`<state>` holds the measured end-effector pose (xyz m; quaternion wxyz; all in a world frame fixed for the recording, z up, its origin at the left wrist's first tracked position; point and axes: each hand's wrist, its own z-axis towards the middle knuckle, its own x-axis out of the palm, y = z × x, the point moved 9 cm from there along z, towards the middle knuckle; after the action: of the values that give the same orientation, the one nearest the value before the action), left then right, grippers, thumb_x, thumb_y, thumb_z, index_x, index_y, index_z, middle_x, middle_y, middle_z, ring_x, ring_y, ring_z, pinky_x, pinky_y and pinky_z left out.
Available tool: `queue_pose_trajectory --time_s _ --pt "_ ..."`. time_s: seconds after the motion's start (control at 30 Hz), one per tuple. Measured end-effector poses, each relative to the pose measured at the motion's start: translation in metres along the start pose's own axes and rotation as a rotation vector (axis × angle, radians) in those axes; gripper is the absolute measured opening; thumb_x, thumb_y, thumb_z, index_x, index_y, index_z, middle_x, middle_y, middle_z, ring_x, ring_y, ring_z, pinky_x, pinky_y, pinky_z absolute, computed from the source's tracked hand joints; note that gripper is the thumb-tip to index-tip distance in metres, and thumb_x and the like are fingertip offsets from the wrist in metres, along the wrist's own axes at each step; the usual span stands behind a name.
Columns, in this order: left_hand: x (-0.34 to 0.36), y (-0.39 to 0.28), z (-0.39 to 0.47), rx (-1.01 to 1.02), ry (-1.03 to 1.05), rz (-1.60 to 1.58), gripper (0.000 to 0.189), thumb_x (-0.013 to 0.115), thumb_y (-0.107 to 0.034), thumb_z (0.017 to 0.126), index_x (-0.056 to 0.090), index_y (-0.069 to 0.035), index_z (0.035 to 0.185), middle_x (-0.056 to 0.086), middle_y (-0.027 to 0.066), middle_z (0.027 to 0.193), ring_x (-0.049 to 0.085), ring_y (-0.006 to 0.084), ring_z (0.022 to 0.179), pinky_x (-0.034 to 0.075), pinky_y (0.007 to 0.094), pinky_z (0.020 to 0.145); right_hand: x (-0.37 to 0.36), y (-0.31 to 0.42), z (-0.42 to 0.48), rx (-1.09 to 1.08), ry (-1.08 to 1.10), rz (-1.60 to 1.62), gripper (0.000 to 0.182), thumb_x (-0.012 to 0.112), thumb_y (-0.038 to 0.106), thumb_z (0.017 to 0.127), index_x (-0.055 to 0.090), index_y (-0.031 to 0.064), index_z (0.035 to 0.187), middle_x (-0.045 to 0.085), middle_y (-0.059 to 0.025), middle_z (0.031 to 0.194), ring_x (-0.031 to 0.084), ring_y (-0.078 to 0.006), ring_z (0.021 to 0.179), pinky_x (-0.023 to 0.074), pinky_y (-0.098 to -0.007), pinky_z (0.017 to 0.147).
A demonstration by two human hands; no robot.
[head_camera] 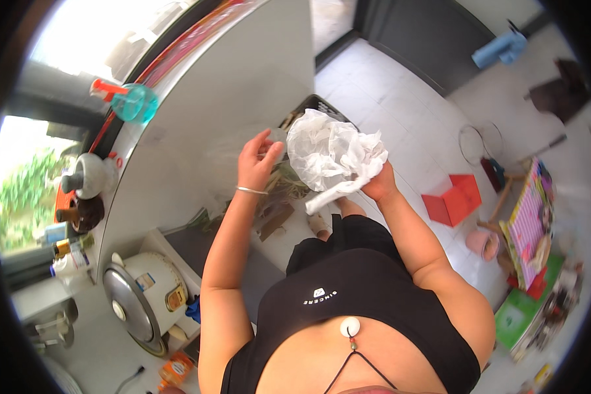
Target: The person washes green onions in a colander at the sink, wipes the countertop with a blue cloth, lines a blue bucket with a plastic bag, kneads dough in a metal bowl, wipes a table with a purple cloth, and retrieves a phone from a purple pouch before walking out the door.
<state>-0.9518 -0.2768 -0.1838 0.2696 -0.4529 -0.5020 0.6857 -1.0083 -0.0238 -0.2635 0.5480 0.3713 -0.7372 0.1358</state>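
My right hand [381, 182] grips a crumpled white translucent plastic bag [332, 150], which spreads out to the left of it in front of me. The thumb side of my left hand [258, 155] faces the bag, with the fingers slightly curled; a bangle circles that wrist. Whether a thin clear film beside its fingertips touches them, I cannot tell. Behind the bag stands a dark plastic crate [315, 101], partly covered by it. Below, between my arms, lie green stalks or leaves [288, 180] and a piece of brown cardboard [276, 221] near my feet.
On the left are a rice cooker [147, 293], a spray bottle [135, 103] with blue liquid and a stone mortar [91, 175] by the window. To the right stand a red open box [453, 199], a pink bin [482, 244] and a small table with a striped cloth [527, 216].
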Motion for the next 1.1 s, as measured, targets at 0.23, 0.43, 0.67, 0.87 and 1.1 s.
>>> queue_pose_trajectory --time_s 0.23,0.43,0.67,0.87,1.1 --pt "0.138 -0.032 -0.043 -0.251 0.465 -0.522 0.018 0.062 -0.006 0.079 0.061 0.001 0.096 0.062 0.0034 0.083 0.060 0.0124 0.073 0.049 0.0249 0.068 -0.055 0.067 -0.143 -0.325 -0.095 -0.129 0.047 0.042 0.043 0.092 0.054 0.0081 0.121 0.058 -0.0068 0.115 0.056 -0.0249 0.106 0.0456 -0.0392 0.091" --pt "0.255 -0.054 -0.093 -0.608 0.525 -0.750 0.012 0.047 0.005 0.081 0.058 0.005 0.086 0.062 0.0125 0.087 0.062 0.0234 0.080 0.053 0.0358 0.073 -0.152 0.119 -0.287 -0.513 -0.210 0.233 0.079 0.039 0.070 0.084 0.042 0.0060 0.131 0.050 -0.0118 0.123 0.052 -0.0264 0.110 0.0441 -0.0396 0.093" --pt "0.446 -0.076 -0.231 -0.910 0.706 -0.672 0.019 0.045 0.003 0.086 0.051 0.009 0.103 0.059 0.0160 0.103 0.061 0.0305 0.092 0.054 0.0391 0.079 -0.290 0.129 -0.439 -0.639 -0.497 0.022 0.098 0.052 0.063 0.083 0.007 0.0038 0.147 0.017 -0.0179 0.150 0.028 -0.0346 0.134 0.0313 -0.0505 0.103" --pt "0.599 -0.149 -0.388 -1.068 0.831 -0.684 0.028 0.038 0.003 0.087 0.044 0.009 0.114 0.059 0.0163 0.106 0.062 0.0287 0.094 0.056 0.0366 0.077 -0.352 0.115 -0.545 -0.358 -0.515 -0.166 0.099 0.070 0.044 0.078 0.010 0.0030 0.146 0.025 -0.0136 0.146 0.032 -0.0332 0.131 0.0353 -0.0499 0.099" --pt "0.728 -0.250 -0.520 -1.014 1.083 -0.589 0.036 0.035 0.004 0.085 0.041 0.013 0.119 0.052 0.0217 0.122 0.056 0.0334 0.108 0.051 0.0417 0.092 -0.439 0.184 -0.669 -0.721 -0.887 -0.137 0.048 0.070 0.026 0.076 0.056 -0.0023 0.112 0.060 -0.0108 0.104 0.054 -0.0197 0.096 0.0457 -0.0367 0.078"
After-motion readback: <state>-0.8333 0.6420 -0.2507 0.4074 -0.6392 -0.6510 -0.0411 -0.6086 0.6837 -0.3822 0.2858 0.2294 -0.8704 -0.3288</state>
